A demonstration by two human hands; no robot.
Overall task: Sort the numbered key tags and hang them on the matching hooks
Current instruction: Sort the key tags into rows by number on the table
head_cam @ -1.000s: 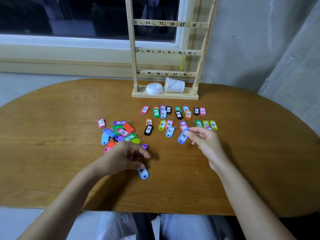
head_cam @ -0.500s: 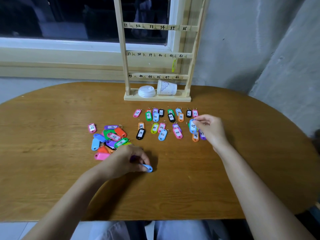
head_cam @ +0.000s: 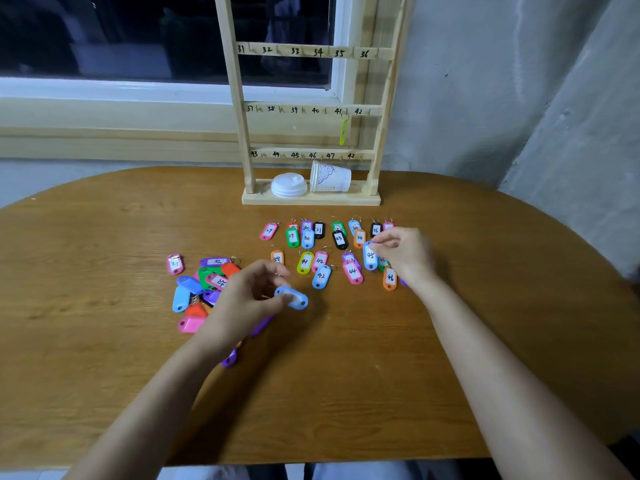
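- The fingers of the left hand (head_cam: 242, 299) grasped a blue tag (head_cam: 292, 298).
- The fingers of the right hand (head_cam: 405, 254) pinched tag 45 (head_cam: 370, 256).
- Beyond both, a paper cup (head_cam: 330, 176) lay tipped on the rack (head_cam: 311, 199), its contents hidden.

Rack (head_cam: 311, 199), upper centre, handwritten nos.: top rail (head_cam: 311, 51) 31–36; mid rail (head_cam: 308, 110) 37–42; bottom rail (head_cam: 304, 155) 43–48.
Tags mid-frame, upper row L→R: green 29 (head_cam: 292, 236), blue 30 (head_cam: 307, 238), black 31 (head_cam: 319, 230), black 33 (head_cam: 339, 239), orange 34 (head_cam: 359, 238), black 36 (head_cam: 375, 230).
Lower row: orange 39 (head_cam: 277, 258), yellow 41 (head_cam: 304, 261), pink 42 (head_cam: 319, 260), blue 42 (head_cam: 321, 276), pink 44 (head_cam: 352, 271), orange 46 (head_cam: 390, 277).
Right hand (head_cam: 405, 258) pinches blue 45 (head_cam: 370, 255).
Left hand (head_cam: 242, 299) pinches blue tag (head_cam: 291, 298): label illegible.
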